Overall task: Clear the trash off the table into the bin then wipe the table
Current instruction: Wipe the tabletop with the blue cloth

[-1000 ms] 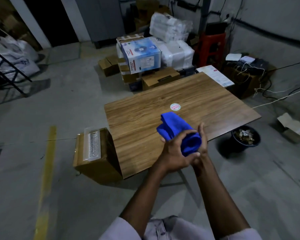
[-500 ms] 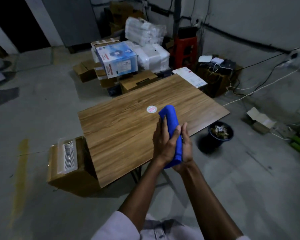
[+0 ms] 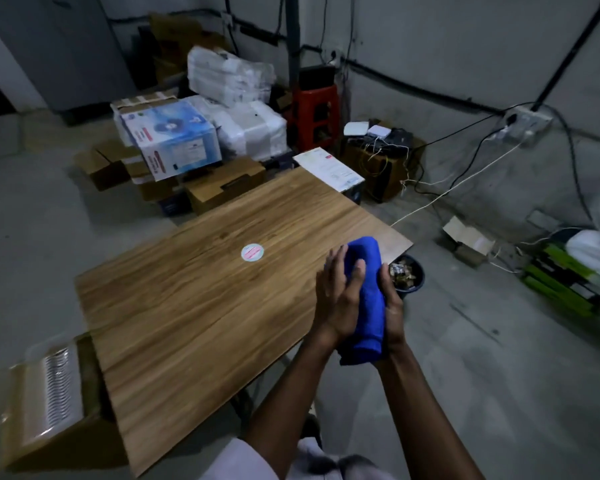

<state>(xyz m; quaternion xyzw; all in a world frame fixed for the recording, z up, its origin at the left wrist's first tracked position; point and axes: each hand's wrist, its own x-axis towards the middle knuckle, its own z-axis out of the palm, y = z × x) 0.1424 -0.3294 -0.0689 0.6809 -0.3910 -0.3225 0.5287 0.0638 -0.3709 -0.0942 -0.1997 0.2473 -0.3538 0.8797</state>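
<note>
A rolled blue cloth [image 3: 369, 299] stands upright between my two palms, above the right front edge of the wooden table [image 3: 187, 306]. My left hand [image 3: 338, 296] presses its left side with straight fingers, thumb lying on the cloth. My right hand [image 3: 392, 303] cups the right side with its thumb round the roll; its fingers are hidden behind the cloth. A round sticker [image 3: 252, 253] sits mid-table. A dark bin [image 3: 417, 273] holding trash stands on the floor just past the table's right corner, partly behind my right hand.
A brown box with a clear-lidded pack [image 3: 54, 393] sits on the floor at the table's left. Stacked cartons [image 3: 170, 143] and a red stool [image 3: 314, 116] stand behind. Cables [image 3: 465, 178] cross the floor right, near an open carton [image 3: 465, 240] and green boxes [image 3: 561, 282].
The cloth went from a loose bunch to an upright roll pressed between my palms. My left hand's fingers straightened, and my view swung right, bringing the hands near the bin.
</note>
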